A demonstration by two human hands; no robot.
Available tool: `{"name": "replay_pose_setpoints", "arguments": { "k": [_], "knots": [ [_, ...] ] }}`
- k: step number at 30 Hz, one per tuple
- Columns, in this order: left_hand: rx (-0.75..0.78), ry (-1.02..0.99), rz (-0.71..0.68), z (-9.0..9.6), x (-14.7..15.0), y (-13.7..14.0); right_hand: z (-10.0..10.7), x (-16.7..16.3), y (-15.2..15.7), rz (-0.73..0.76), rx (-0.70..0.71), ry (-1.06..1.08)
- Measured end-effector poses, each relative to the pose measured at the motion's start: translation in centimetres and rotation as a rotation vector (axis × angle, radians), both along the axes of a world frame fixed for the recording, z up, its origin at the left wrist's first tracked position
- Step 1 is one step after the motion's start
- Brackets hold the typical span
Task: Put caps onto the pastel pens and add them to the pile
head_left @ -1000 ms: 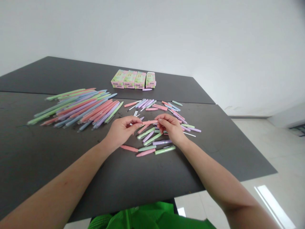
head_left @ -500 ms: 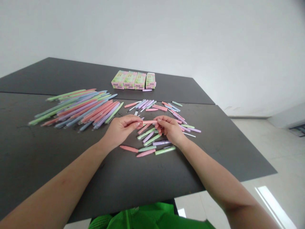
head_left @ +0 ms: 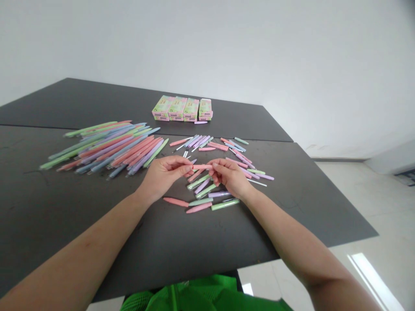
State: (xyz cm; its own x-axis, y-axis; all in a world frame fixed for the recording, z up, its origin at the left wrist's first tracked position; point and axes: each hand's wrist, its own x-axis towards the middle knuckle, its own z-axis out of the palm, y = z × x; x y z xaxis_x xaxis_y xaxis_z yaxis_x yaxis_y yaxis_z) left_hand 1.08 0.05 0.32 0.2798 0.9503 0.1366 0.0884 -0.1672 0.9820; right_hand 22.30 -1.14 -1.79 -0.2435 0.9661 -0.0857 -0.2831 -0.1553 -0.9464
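Note:
Between my two hands, level above the table, is a pink pen [head_left: 202, 166]. My left hand [head_left: 167, 172] pinches its left end between thumb and fingers. With its fingers curled, my right hand [head_left: 228, 173] grips the other end, so both tips of the pen are hidden. Beneath and around the hands lie loose pen parts in pink, green, purple and blue. Nearest me are a pink pointed barrel [head_left: 199, 207], a red-pink barrel [head_left: 176, 201] and a green capped piece [head_left: 225, 204]. A thin white refill [head_left: 257, 182] lies right of my right hand.
A large pile of pastel pens [head_left: 113, 147] covers the table to the left. Several pink-and-green boxes [head_left: 177, 108] stand in a row at the back, a purple piece [head_left: 200, 122] before them. More parts [head_left: 217, 147] lie beyond my hands. The dark table [head_left: 311, 207] ends at the right.
My right hand has shifted slightly left, closer to my left hand, and less of the pink pen shows between them. The parts on the table have not moved.

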Motion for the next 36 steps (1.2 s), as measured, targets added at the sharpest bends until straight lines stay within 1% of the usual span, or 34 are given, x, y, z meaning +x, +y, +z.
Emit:
{"name": "replay_pose_setpoints", "arguments": {
  "k": [3, 8, 12, 17, 19, 21, 23, 25, 28, 32, 36],
  "knots": [
    [0.008, -0.026, -0.018, -0.1, 0.0, 0.0, 0.0, -0.1, -0.1, 0.022, -0.01, -0.005],
    [-0.007, -0.118, -0.056, -1.3, -0.3, 0.4, 0.2, -0.3, -0.5, 0.106, -0.046, 0.038],
    [-0.009, -0.169, -0.066, -1.9, -0.3, 0.5, 0.5, -0.7, -0.7, 0.137, -0.095, 0.037],
    [0.005, -0.056, -0.117, -1.5, 0.0, 0.1, 0.5, -1.1, -0.9, 0.193, -0.074, 0.029],
    [0.042, 0.0, -0.105, -1.0, 0.1, 0.0, 0.4, -1.0, -0.8, 0.203, -0.045, -0.025],
    [0.082, 0.043, -0.06, -0.7, 0.0, 0.1, 0.4, -0.6, -0.5, 0.141, 0.014, -0.13],
    [0.112, 0.06, 0.005, -0.5, -0.2, 0.3, 0.5, 0.1, 0.0, 0.011, 0.097, -0.24],
    [0.134, 0.039, 0.067, -0.5, -0.4, 0.5, 0.6, 1.0, 0.5, -0.126, 0.178, -0.329],
    [0.141, -0.031, 0.112, -0.7, -0.5, 0.8, 1.0, 2.1, 1.1, -0.258, 0.241, -0.429],
    [0.095, -0.121, 0.134, -0.7, -0.3, 0.7, 1.2, 2.8, 1.3, -0.325, 0.261, -0.499],
    [0.099, -0.148, 0.15, -0.6, -0.2, 0.7, 0.8, 3.1, 1.5, -0.33, 0.289, -0.569]
  ]
}}
